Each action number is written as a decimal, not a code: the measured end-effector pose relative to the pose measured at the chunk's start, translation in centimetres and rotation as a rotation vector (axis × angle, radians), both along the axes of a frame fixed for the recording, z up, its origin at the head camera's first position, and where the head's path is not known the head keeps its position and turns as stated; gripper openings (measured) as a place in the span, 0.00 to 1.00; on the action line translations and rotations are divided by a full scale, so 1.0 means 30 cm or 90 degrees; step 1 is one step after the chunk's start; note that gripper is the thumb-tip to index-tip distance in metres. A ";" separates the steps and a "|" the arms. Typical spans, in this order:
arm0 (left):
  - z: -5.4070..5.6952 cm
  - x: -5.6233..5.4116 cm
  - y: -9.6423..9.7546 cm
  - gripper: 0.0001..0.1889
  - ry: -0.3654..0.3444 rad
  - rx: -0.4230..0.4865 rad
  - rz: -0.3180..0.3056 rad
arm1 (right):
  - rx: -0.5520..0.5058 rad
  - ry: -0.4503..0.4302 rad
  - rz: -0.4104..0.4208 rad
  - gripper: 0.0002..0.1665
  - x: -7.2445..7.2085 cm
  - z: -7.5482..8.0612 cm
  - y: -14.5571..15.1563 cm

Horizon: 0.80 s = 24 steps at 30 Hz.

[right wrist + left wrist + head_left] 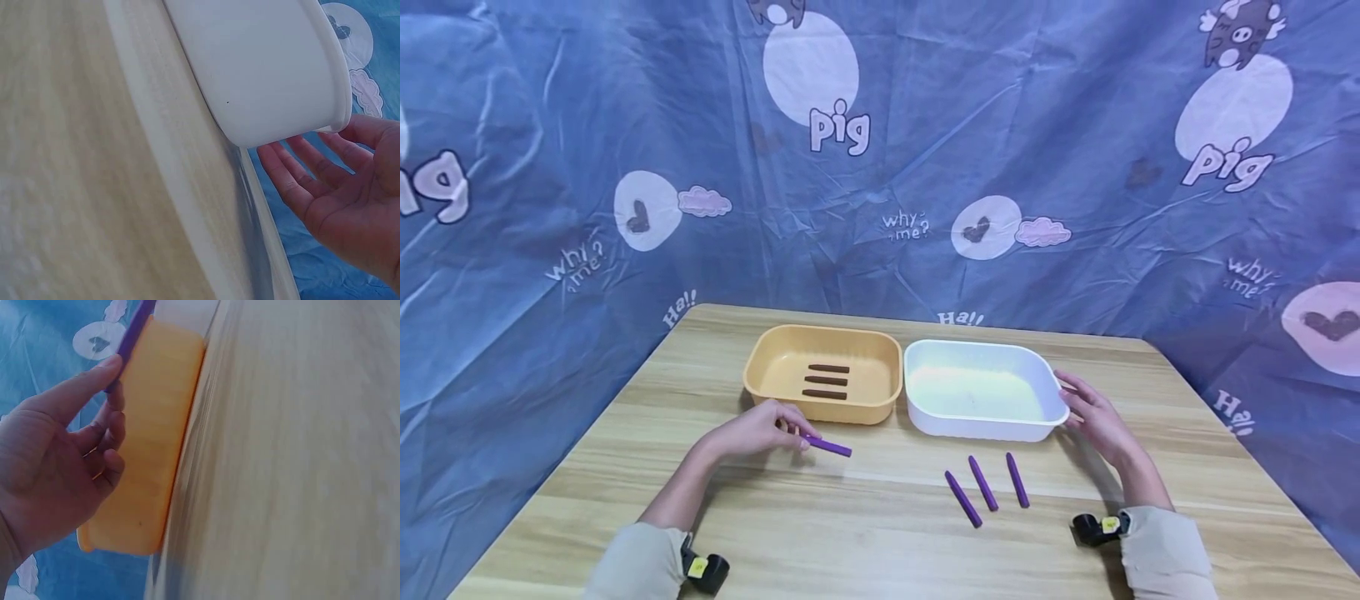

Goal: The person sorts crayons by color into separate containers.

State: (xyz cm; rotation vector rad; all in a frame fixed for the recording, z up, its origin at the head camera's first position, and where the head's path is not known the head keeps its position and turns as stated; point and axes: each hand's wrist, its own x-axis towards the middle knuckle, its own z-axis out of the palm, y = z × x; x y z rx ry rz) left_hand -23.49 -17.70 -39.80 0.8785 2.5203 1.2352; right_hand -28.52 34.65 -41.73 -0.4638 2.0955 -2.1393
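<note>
- A purple crayon (831, 447) is pinched between the thumb and fingertips of a person's left hand (760, 431), its free end pointing away from the fingers to the right, above the tabletop (865, 533).
- The right hand (1096, 419) holds no crayon; its fingers are spread and loosely bent at the outer end of a white tray (977, 427), seemingly steadying it.
- Apparently done: three brown crayons (826, 381) lie in a neat row inside the orange tray (820, 410), just beyond the left fingers.
- Apparently left: the crayon in hand and three loose purple crayons (983, 483) on the tabletop, between the two hands and nearer the right fingers. No purple one is in either tray, so the work looks partway through.
- In the way: the orange tray's near wall stands just past the left fingers; the white tray's rim rises farther to their right.
- Around: cameras ride on both wrists, behind the fingers; a printed blue curtain (865, 283) hangs beyond the trays.
</note>
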 end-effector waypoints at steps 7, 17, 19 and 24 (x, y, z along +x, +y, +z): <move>0.027 0.008 0.047 0.11 -0.005 0.021 0.040 | 0.011 -0.016 -0.010 0.26 0.000 0.006 -0.003; 0.066 0.010 0.099 0.10 0.013 0.024 0.054 | 0.024 -0.029 -0.020 0.28 0.000 0.015 -0.004; 0.073 0.001 0.115 0.10 0.028 0.025 0.051 | 0.020 -0.030 -0.018 0.28 0.000 0.016 -0.004; 0.102 -0.030 0.165 0.09 0.065 0.026 0.056 | 0.021 -0.027 -0.016 0.28 0.000 0.011 -0.002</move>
